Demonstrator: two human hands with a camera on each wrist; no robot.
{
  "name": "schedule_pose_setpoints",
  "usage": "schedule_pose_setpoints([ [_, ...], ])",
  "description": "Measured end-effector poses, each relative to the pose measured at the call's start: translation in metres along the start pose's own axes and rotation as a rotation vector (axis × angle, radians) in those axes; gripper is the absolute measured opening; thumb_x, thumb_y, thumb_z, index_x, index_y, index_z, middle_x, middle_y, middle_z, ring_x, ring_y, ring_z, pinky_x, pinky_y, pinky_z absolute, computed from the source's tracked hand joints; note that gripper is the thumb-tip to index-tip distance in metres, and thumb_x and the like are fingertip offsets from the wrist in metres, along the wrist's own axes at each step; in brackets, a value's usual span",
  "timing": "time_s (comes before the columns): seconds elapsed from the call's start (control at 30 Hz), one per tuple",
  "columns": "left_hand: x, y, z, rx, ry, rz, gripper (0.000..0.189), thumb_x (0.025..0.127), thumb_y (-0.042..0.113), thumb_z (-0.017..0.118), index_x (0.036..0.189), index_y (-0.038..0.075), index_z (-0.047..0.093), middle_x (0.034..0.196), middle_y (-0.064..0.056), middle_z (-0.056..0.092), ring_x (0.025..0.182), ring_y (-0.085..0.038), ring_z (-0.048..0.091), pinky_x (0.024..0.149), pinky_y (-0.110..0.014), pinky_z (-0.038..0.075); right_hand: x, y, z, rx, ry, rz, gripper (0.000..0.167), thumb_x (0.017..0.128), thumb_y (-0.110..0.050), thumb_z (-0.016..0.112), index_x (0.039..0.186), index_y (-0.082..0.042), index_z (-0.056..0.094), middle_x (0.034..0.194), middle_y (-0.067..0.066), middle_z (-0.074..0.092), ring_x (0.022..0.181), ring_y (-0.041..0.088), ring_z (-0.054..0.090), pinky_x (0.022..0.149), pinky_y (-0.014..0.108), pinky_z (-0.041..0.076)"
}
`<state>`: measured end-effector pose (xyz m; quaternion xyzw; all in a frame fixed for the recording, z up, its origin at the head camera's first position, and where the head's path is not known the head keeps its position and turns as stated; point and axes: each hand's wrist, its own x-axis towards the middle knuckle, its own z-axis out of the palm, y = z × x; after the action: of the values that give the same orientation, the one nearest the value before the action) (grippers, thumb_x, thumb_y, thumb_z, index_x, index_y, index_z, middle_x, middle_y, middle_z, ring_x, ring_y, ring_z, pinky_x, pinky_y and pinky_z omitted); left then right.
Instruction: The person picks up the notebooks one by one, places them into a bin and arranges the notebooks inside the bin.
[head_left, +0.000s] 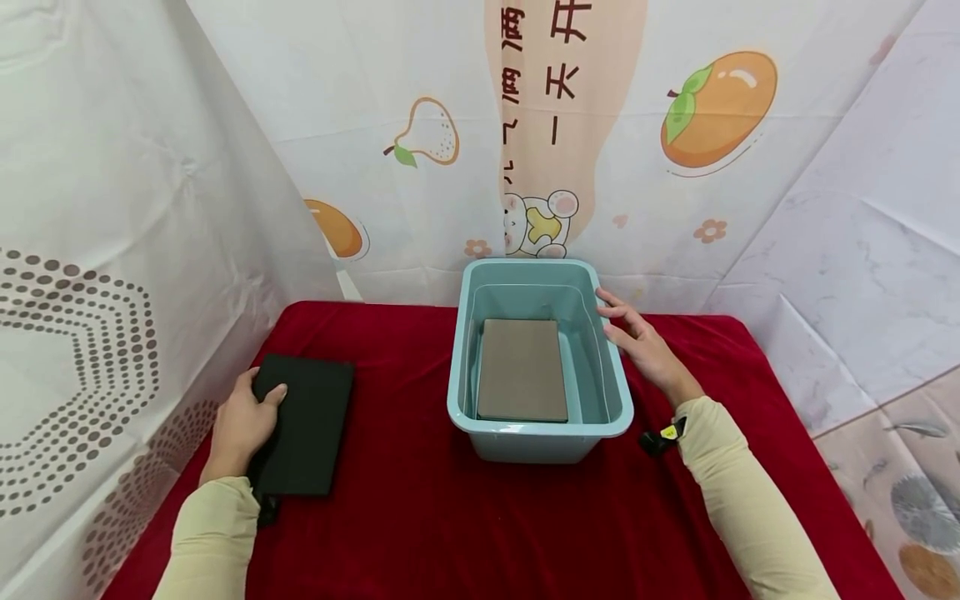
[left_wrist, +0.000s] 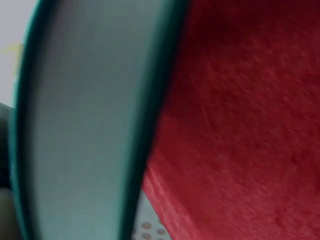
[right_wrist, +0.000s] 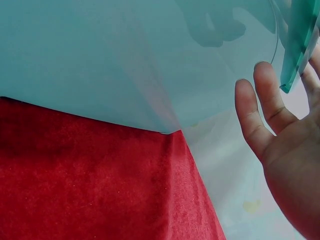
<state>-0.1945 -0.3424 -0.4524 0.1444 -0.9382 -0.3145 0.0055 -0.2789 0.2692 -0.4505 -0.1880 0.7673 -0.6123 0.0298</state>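
Observation:
My left hand (head_left: pixel 243 425) holds a black-covered book (head_left: pixel 309 425) by its left side, with the thumb on top of the cover. The left wrist view shows the book's pale page block (left_wrist: pixel 95 120) between dark cover edges, very close and blurred. A light blue plastic bin (head_left: pixel 536 429) stands on the table, and inside it lies a grey-brown book (head_left: pixel 522 371), flat toward the left side. At the bin's right rim is my right hand (head_left: pixel 641 342), its fingers loosely extended with the fingertips at the rim. The right wrist view shows fingers (right_wrist: pixel 270 92) beside the bin's outer wall.
A red velvet cloth (head_left: pixel 420 517) covers the table. Printed white curtains (head_left: pixel 337 83) hang behind and along both sides, close to the table's edges. Dark wrist straps (head_left: pixel 660 437) sit at the cuffs of the pale sleeves.

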Motion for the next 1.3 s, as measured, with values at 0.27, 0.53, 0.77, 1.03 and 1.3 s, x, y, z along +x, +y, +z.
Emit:
schedule_pose_setpoints([
  [0.27,-0.001,0.016,-0.002,-0.014,0.042,0.032,0.077,0.107,0.05,0.04,0.162,0.003,0.016,0.155,-0.038,0.034,0.135,-0.06,0.039,0.104,-0.071,0.036,-0.001,0.0,-0.001,-0.012,0.0,0.0,0.042,0.109,-0.022,0.048,0.145,-0.002,0.045,0.173,-0.002,0.018,0.157,0.025,0.02,0.099,0.012,0.045],
  [0.53,0.0,0.024,-0.007,-0.045,0.039,0.009,0.077,0.106,0.05,0.042,0.162,0.002,0.017,0.156,-0.037,0.034,0.137,-0.058,0.038,0.108,-0.07,0.034,0.0,0.002,-0.001,-0.003,-0.001,-0.002,0.043,0.109,-0.022,0.048,0.146,-0.002,0.044,0.173,-0.002,0.018,0.157,0.025,0.02,0.099,0.013,0.046],
  [0.77,0.003,0.03,-0.013,-0.081,0.028,0.052,0.08,0.106,0.05,0.044,0.161,-0.002,0.016,0.155,-0.039,0.033,0.135,-0.059,0.039,0.104,-0.07,0.037,-0.001,0.002,0.0,-0.001,-0.005,-0.005,0.042,0.109,-0.022,0.048,0.146,-0.001,0.044,0.173,-0.002,0.018,0.156,0.022,0.022,0.099,0.013,0.046],
  [1.03,0.007,0.036,-0.02,-0.117,0.035,0.065,0.084,0.105,0.053,0.044,0.162,-0.001,0.016,0.153,-0.04,0.035,0.128,-0.058,0.044,0.097,-0.068,0.041,-0.001,0.001,0.0,-0.005,0.001,-0.008,0.042,0.109,-0.021,0.048,0.145,-0.001,0.044,0.172,-0.003,0.019,0.159,0.031,0.016,0.101,0.012,0.043],
  [1.3,0.01,0.045,-0.025,-0.116,0.04,0.075,0.085,0.105,0.054,0.044,0.161,-0.003,0.016,0.149,-0.04,0.04,0.119,-0.054,0.051,0.091,-0.064,0.046,-0.001,0.002,0.0,-0.002,-0.004,-0.005,0.042,0.109,-0.022,0.047,0.146,-0.002,0.044,0.173,-0.002,0.017,0.156,0.022,0.022,0.098,0.013,0.046],
])
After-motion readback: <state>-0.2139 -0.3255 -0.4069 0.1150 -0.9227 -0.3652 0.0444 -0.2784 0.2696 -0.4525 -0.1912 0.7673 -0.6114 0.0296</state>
